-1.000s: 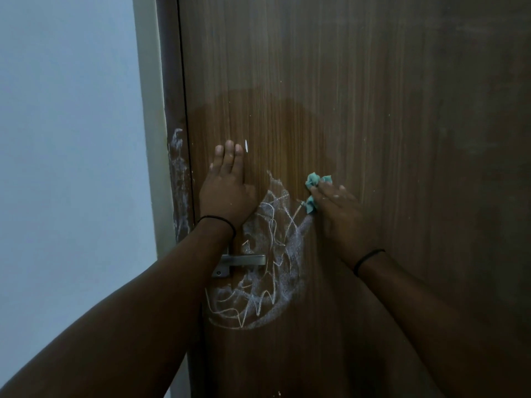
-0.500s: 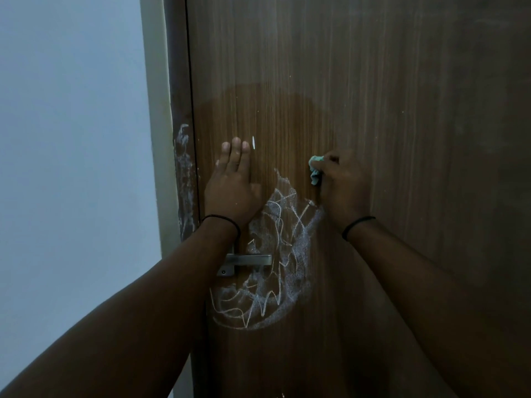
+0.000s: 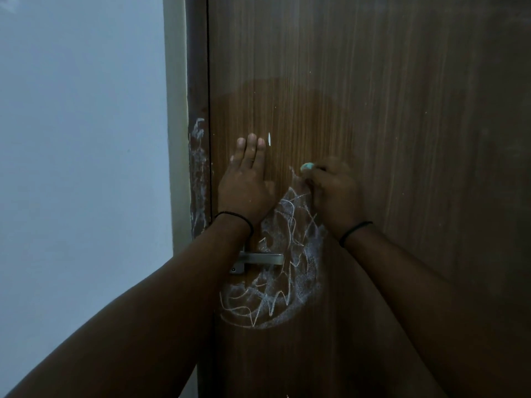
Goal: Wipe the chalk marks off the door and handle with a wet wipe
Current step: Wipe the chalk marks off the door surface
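A brown wooden door fills the view. White chalk scribbles cover it around the metal lever handle. My left hand lies flat on the door above the handle, fingers straight. My right hand grips a crumpled green wet wipe and presses it on the door at the top edge of the scribbles; only a tip of the wipe shows. A darker damp patch spreads above both hands. My left forearm hides part of the handle.
The door frame left of the door carries more chalk smears. A pale wall lies further left. A small white chip mark sits on the door by my left fingertips.
My right hand with the wipe went up from the scribbles' right edge, then shifted left to their top. The left hand stays flat in place.
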`<state>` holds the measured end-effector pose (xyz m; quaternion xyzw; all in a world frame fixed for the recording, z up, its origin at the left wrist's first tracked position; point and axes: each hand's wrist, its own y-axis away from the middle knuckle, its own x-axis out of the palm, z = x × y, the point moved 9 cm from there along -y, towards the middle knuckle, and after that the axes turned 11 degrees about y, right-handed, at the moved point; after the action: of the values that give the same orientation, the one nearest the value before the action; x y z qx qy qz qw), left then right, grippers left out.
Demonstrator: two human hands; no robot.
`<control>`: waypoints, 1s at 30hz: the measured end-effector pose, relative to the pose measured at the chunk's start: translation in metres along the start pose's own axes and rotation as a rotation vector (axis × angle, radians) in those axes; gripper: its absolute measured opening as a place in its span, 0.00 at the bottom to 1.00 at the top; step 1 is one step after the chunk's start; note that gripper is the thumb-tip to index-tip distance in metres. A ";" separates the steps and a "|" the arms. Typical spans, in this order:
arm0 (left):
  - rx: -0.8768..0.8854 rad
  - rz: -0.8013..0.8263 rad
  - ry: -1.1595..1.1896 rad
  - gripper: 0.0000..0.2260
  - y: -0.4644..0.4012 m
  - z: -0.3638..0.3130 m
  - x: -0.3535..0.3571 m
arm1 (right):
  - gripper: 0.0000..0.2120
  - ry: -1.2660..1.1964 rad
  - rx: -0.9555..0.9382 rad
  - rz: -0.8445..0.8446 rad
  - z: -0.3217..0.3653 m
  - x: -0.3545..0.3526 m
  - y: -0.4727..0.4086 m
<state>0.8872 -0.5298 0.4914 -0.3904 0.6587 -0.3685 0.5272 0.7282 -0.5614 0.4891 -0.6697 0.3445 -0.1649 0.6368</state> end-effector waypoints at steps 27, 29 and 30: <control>0.000 0.057 -0.026 0.33 0.001 -0.003 -0.004 | 0.07 -0.081 0.063 0.011 -0.021 0.003 0.034; -0.005 0.071 -0.034 0.33 0.000 -0.002 -0.004 | 0.06 -0.045 0.109 -0.021 -0.023 0.001 0.023; -0.011 0.071 -0.035 0.33 0.001 -0.002 -0.003 | 0.06 -0.026 0.083 0.002 -0.015 0.005 0.023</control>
<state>0.8857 -0.5264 0.4926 -0.3759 0.6649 -0.3390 0.5492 0.7164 -0.5745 0.4679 -0.6444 0.3299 -0.1698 0.6687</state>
